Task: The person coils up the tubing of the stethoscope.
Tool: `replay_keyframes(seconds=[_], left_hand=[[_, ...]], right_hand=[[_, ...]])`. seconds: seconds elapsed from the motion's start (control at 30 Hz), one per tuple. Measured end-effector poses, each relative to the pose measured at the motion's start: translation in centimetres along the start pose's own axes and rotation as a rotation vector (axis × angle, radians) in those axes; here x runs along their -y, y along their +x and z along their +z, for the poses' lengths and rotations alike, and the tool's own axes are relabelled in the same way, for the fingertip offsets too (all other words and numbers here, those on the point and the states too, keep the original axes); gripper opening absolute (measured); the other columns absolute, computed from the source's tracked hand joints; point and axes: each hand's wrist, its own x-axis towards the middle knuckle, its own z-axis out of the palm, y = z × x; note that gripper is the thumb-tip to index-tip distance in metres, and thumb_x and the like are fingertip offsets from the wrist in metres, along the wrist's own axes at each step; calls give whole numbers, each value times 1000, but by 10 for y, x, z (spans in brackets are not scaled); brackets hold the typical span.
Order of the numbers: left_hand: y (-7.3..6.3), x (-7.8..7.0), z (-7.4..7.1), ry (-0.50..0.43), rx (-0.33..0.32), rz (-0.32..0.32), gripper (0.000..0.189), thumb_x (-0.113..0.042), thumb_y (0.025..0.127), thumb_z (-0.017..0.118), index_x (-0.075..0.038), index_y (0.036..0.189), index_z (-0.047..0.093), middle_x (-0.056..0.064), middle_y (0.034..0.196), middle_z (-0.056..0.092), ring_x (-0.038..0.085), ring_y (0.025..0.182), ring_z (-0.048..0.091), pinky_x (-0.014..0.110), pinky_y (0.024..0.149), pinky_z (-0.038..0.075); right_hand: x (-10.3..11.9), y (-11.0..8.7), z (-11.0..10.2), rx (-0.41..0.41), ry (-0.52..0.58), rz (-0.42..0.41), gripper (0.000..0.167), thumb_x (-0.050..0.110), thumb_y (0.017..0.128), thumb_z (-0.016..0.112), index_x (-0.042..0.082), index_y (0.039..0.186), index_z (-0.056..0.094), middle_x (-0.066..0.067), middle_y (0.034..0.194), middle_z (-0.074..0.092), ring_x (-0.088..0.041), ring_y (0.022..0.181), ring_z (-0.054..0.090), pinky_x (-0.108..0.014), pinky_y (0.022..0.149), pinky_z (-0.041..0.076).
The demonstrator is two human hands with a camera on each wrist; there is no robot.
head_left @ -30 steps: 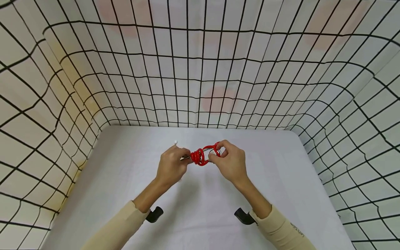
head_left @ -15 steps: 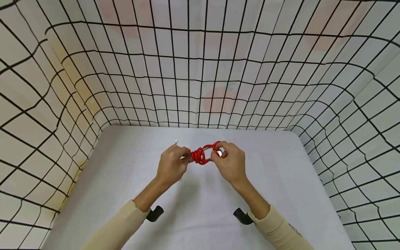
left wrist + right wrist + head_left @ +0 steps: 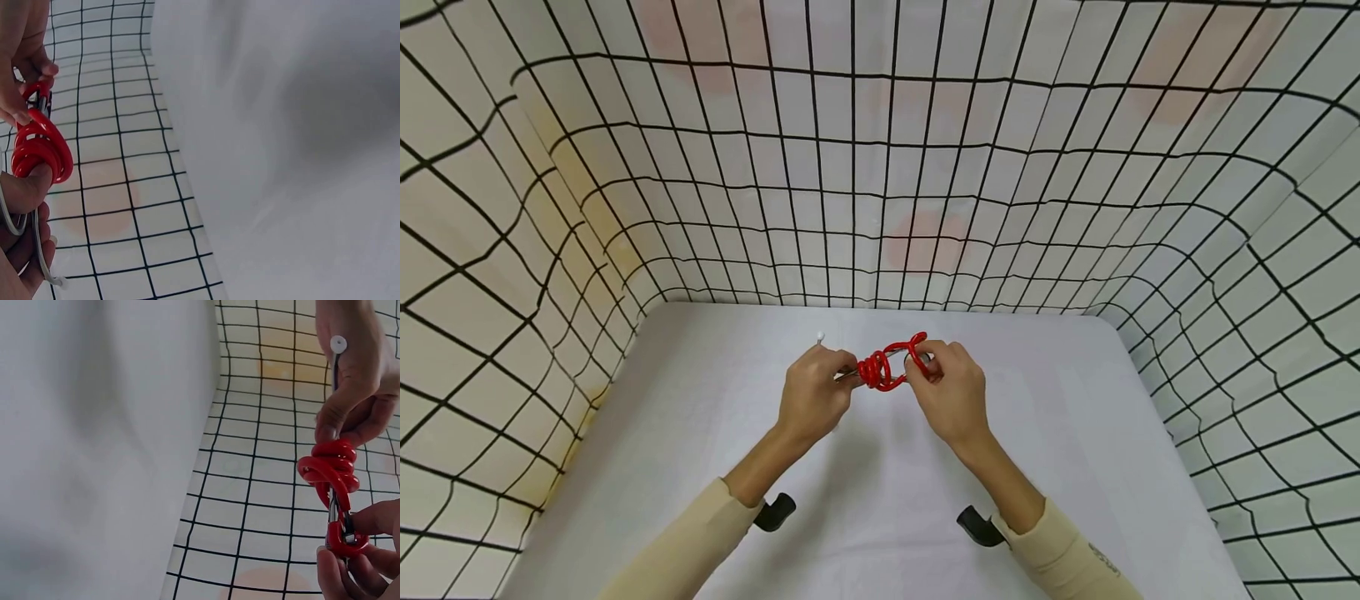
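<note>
A glossy red cord (image 3: 872, 372) is wound in several tight turns around a metal wire piece (image 3: 332, 509), held between both hands above the table. My left hand (image 3: 815, 393) grips the wire just left of the coils, thumb against the lowest turn in the left wrist view. Thin wire ends, one a curved hook (image 3: 42, 253), extend from this hand; a white tip (image 3: 338, 344) caps one. My right hand (image 3: 953, 390) pinches the other end, where a red loop (image 3: 345, 542) passes around the metal. The right fingers partly hide that end.
A white-covered table (image 3: 895, 517) lies beneath the hands. Black grid netting (image 3: 865, 167) rises behind it and at both sides, in front of pale sheets. Black wrist mounts (image 3: 775, 512) show below both cream sleeves (image 3: 685, 546).
The red loop at the right end has turned and now stands up above the right fingertips. The right hand has shifted slightly left; the left hand keeps its hold almost unmoved.
</note>
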Motion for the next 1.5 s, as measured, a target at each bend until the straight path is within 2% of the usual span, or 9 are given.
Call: replay_keyframes(seconds=[0.3, 0.63, 0.83, 0.97, 1.13, 1.27, 1.37, 1.5], left_hand=[[-1, 0, -1, 9, 1, -15, 13, -1, 76, 87, -5, 84, 77, 5, 82, 77, 18, 79, 67, 27, 68, 58], [-3, 2, -1, 25, 8, -14, 13, -1, 77, 87, -4, 85, 77, 6, 83, 78, 18, 79, 67, 28, 68, 58], [-6, 3, 1, 29, 2, -18, 12, -2, 78, 86, -5, 85, 77, 5, 83, 78, 17, 78, 66, 28, 67, 57], [-6, 3, 2, 26, 0, -10, 13, -1, 77, 87, -5, 85, 77, 5, 83, 78, 17, 78, 67, 27, 68, 57], [-7, 2, 3, 24, 3, -7, 12, -2, 77, 87, -6, 85, 77, 5, 83, 78, 17, 79, 68, 28, 69, 58], [-7, 3, 3, 21, 3, -9, 12, -2, 77, 86, -6, 84, 77, 4, 83, 78, 17, 79, 68, 28, 69, 58], [-7, 3, 3, 17, 1, -6, 13, -1, 77, 87, -6, 84, 77, 5, 82, 78, 17, 79, 68, 28, 69, 58], [-7, 4, 3, 10, 6, 0, 13, -2, 77, 87, -5, 84, 77, 5, 82, 78, 18, 79, 69, 28, 69, 58]], right_hand=[[2, 3, -6, 104, 64, 159, 33, 20, 88, 78, 4, 114, 65, -4, 77, 63, -15, 67, 64, -28, 57, 53], [4, 6, -13, 265, 10, 280, 47, 29, 85, 82, 5, 118, 60, -9, 94, 64, -25, 89, 60, -32, 64, 53], [4, 6, -10, 342, 50, 334, 51, 33, 88, 80, 4, 121, 54, -8, 82, 62, -23, 69, 57, -30, 54, 49], [3, 6, -7, 319, 50, 335, 50, 36, 88, 79, 6, 117, 52, -7, 74, 60, -21, 59, 54, -30, 49, 47], [5, 7, -4, 270, 2, 342, 45, 34, 86, 78, 8, 112, 52, -5, 67, 59, -20, 54, 52, -30, 46, 44], [6, 6, -1, 242, 3, 351, 43, 32, 85, 78, 8, 110, 51, -3, 65, 60, -19, 52, 51, -29, 45, 43], [5, 4, 2, 205, 3, 317, 41, 28, 84, 77, 9, 108, 50, -1, 63, 60, -18, 49, 50, -28, 42, 43], [1, 2, 6, 131, -31, 215, 35, 23, 82, 76, 10, 104, 52, 2, 59, 58, -14, 46, 48, -26, 40, 42]])
